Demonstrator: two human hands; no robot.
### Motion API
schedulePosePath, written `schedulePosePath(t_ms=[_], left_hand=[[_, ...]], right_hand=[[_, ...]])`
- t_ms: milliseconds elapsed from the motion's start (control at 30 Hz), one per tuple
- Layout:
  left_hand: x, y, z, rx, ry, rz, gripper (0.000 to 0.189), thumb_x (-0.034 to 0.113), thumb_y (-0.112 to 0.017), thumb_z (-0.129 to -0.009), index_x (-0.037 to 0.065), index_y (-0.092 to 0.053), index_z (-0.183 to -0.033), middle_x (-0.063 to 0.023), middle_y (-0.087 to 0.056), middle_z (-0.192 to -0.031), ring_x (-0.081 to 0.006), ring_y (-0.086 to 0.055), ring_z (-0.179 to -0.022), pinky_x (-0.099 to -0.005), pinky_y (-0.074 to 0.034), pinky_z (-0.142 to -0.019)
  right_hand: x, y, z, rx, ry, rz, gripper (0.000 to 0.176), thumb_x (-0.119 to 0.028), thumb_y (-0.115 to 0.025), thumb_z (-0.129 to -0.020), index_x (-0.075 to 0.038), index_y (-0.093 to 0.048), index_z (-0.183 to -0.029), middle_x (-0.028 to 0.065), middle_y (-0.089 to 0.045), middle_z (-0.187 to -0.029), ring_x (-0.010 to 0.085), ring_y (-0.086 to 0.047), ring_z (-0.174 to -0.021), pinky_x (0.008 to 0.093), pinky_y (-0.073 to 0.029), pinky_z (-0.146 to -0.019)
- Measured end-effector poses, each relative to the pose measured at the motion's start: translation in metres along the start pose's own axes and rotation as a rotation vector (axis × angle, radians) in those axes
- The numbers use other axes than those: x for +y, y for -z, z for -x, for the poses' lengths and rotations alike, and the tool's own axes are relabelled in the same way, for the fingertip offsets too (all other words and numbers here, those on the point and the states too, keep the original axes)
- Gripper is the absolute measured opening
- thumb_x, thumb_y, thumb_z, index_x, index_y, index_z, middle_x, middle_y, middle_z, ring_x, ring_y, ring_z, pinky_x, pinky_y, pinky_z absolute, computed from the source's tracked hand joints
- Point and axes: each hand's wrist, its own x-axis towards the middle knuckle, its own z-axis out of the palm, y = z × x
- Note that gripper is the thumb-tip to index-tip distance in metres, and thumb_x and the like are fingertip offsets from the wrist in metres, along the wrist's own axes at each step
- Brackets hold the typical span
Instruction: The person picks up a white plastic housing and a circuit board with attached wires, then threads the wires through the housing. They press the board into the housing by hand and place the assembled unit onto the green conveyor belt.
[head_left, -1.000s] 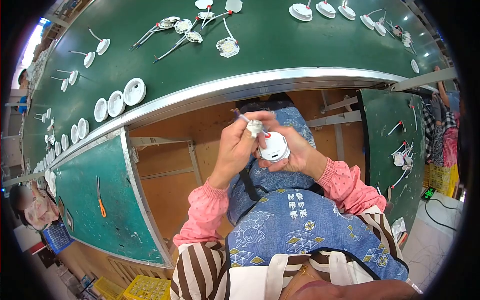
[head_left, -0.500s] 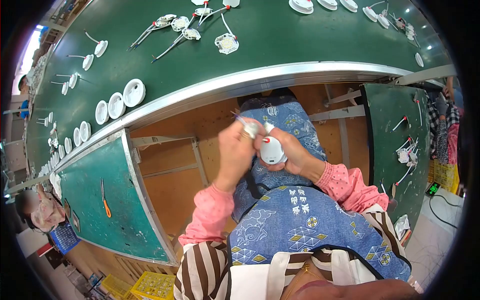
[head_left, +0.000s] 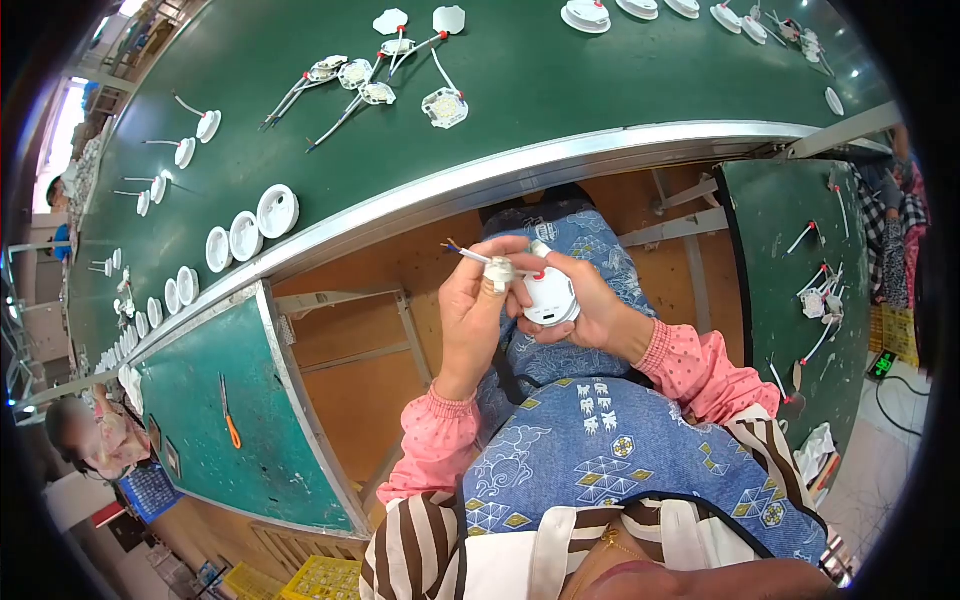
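Observation:
Above my lap, my right hand [head_left: 597, 312] grips a round white plastic housing [head_left: 552, 298] with small slots and a red piece at its top edge. My left hand [head_left: 468, 318] pinches a white cable [head_left: 472, 256] whose bare coloured wire ends point up and left. A small whitish fitting [head_left: 499, 272] sits on the cable by my left fingertips. The cable appears to run to the red piece on the housing. The fingers of both hands nearly meet and hide part of it.
On the green bench [head_left: 350, 190] lie LED boards with cables [head_left: 376, 93] and white round housings [head_left: 278, 211]. Orange-handled scissors [head_left: 232, 430] rest on the left side table. The right side table [head_left: 790, 260] holds more wired parts. A co-worker [head_left: 100, 435] sits at far left.
My left hand has turned, so the cable and whitish fitting show more plainly. The housing remains in my right hand. The whole view has shifted slightly.

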Motion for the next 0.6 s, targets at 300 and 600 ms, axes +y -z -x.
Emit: schedulePosePath(t_ms=[300,600], left_hand=[[0.010,0.000,-0.010,-0.017,0.033,-0.177,0.030,0.014,-0.061,-0.103,0.000,-0.061,-0.130,-0.0087,-0.071,-0.113,-0.0044,-0.058,-0.077,-0.0194,-0.042,-0.062],[-0.007,-0.016,0.004,-0.063,0.013,0.283,0.029,0.017,-0.049,-0.106,-0.004,-0.061,-0.121,-0.0217,-0.066,-0.125,-0.0176,-0.065,-0.090,-0.0263,-0.049,-0.068]], right_hand=[[-0.007,0.000,0.003,0.039,-0.109,-0.162,0.051,-0.046,-0.036,-0.107,-0.002,-0.059,-0.102,0.0136,-0.058,-0.089,0.0228,-0.055,-0.062,0.0228,-0.033,-0.034],[0.003,0.000,0.010,0.263,0.696,0.695,0.033,-0.036,-0.046,-0.106,-0.006,-0.058,-0.110,0.0020,-0.058,-0.087,0.0091,-0.053,-0.067,0.0243,-0.042,-0.052]])
